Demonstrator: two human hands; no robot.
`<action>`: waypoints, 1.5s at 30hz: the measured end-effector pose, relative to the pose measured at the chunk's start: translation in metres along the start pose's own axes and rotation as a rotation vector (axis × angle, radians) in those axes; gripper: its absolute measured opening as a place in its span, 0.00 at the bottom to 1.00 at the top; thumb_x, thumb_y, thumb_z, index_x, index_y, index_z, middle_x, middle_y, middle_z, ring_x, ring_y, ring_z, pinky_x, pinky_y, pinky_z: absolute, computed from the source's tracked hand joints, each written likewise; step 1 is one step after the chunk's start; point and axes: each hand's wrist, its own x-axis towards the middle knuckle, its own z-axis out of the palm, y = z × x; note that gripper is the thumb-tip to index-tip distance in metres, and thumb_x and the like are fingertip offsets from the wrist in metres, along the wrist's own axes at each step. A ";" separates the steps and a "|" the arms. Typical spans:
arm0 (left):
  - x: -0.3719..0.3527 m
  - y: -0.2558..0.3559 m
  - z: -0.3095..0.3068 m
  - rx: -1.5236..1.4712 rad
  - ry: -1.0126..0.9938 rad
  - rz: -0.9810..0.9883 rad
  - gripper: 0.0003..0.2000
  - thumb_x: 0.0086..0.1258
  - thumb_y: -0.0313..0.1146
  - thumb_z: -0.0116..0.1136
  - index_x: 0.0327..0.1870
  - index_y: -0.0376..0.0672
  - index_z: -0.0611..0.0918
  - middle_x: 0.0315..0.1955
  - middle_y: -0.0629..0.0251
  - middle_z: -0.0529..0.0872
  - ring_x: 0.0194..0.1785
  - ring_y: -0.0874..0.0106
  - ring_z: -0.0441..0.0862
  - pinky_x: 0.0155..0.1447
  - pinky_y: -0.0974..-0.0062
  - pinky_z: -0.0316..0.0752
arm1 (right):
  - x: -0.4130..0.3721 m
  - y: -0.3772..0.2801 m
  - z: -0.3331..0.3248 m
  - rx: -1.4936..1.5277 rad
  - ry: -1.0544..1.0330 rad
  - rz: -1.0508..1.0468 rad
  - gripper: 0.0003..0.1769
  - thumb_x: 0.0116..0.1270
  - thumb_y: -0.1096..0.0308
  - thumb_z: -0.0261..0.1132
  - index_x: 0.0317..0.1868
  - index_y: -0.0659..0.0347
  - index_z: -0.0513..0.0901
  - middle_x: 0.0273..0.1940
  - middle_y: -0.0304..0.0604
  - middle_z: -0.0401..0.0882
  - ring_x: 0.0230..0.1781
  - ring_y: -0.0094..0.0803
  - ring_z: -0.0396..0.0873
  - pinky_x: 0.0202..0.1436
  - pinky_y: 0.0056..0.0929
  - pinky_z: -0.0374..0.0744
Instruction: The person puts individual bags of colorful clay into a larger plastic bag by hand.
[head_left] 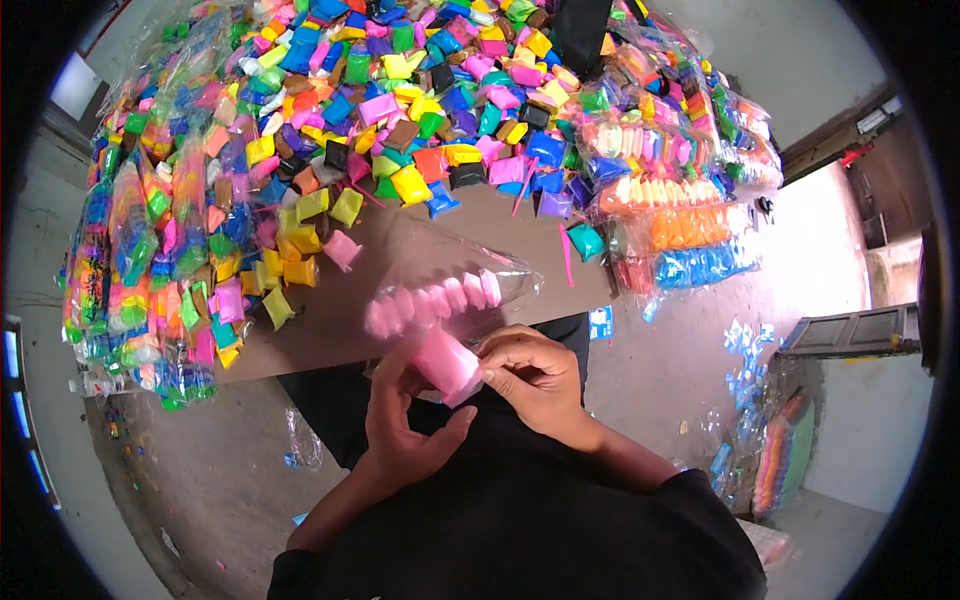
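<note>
Close to my body, over the table's front edge, my left hand (410, 415) holds a pink packet (446, 366) between its thumb and fingers. My right hand (530, 380) pinches the packet's right edge with thumb and forefinger. Just beyond the hands lies a clear plastic bag (440, 262) with a row of several pink pieces (432, 302) inside, the left ones blurred. A loose pink packet (342, 250) rests on the table left of the bag.
A big heap of coloured packets (400, 130) covers the back of the brown table (320, 345). Filled clear bags (140, 260) are stacked at the left, and more filled bags (690, 230) at the right. Blue and white scraps (745, 370) lie on the floor at the right.
</note>
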 end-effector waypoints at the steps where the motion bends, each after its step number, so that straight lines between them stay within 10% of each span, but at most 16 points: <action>1: -0.002 -0.003 -0.002 0.049 -0.033 0.025 0.44 0.66 0.19 0.72 0.81 0.34 0.57 0.72 0.49 0.70 0.68 0.62 0.80 0.69 0.61 0.80 | 0.000 0.000 0.001 0.010 0.005 -0.002 0.04 0.71 0.80 0.73 0.45 0.68 0.88 0.51 0.52 0.86 0.47 0.32 0.86 0.48 0.27 0.83; 15: -0.005 -0.006 -0.001 0.190 -0.011 0.131 0.49 0.66 0.21 0.71 0.84 0.37 0.50 0.67 0.48 0.73 0.64 0.62 0.81 0.67 0.63 0.80 | 0.003 -0.012 -0.001 -0.185 -0.004 -0.142 0.06 0.68 0.81 0.73 0.44 0.67 0.91 0.49 0.49 0.89 0.48 0.36 0.88 0.53 0.32 0.84; 21: 0.010 0.012 -0.013 -0.086 0.019 -0.225 0.36 0.69 0.26 0.75 0.75 0.34 0.68 0.64 0.54 0.77 0.60 0.70 0.84 0.60 0.69 0.83 | 0.008 -0.016 -0.009 -0.213 -0.142 -0.142 0.05 0.67 0.81 0.73 0.43 0.67 0.90 0.49 0.50 0.90 0.48 0.39 0.89 0.53 0.33 0.85; 24: 0.022 0.013 -0.019 -0.026 -0.146 -0.408 0.18 0.71 0.27 0.72 0.57 0.37 0.78 0.45 0.62 0.87 0.47 0.74 0.87 0.52 0.74 0.84 | 0.012 -0.012 -0.015 -0.235 -0.207 -0.146 0.04 0.67 0.81 0.73 0.41 0.66 0.90 0.49 0.48 0.90 0.47 0.38 0.90 0.53 0.34 0.86; 29: 0.022 -0.014 -0.021 -0.267 -0.064 -0.642 0.15 0.71 0.26 0.70 0.54 0.39 0.76 0.45 0.56 0.87 0.43 0.70 0.90 0.43 0.71 0.89 | 0.031 0.023 -0.074 -0.713 0.424 0.086 0.03 0.72 0.76 0.70 0.42 0.67 0.89 0.38 0.44 0.90 0.37 0.27 0.86 0.44 0.30 0.83; 34: 0.030 -0.012 -0.003 -0.500 0.047 -0.612 0.13 0.70 0.27 0.69 0.52 0.38 0.79 0.43 0.55 0.88 0.43 0.67 0.91 0.43 0.65 0.93 | 0.035 0.078 -0.112 -1.122 0.412 0.273 0.19 0.66 0.63 0.76 0.52 0.64 0.85 0.46 0.58 0.86 0.50 0.59 0.84 0.55 0.52 0.82; 45: 0.033 -0.014 0.002 -0.414 0.135 -0.626 0.08 0.76 0.31 0.68 0.46 0.36 0.84 0.37 0.58 0.89 0.34 0.72 0.89 0.31 0.75 0.83 | 0.031 0.090 -0.110 -1.274 0.341 0.213 0.07 0.69 0.69 0.68 0.41 0.65 0.85 0.41 0.60 0.84 0.45 0.60 0.81 0.51 0.58 0.77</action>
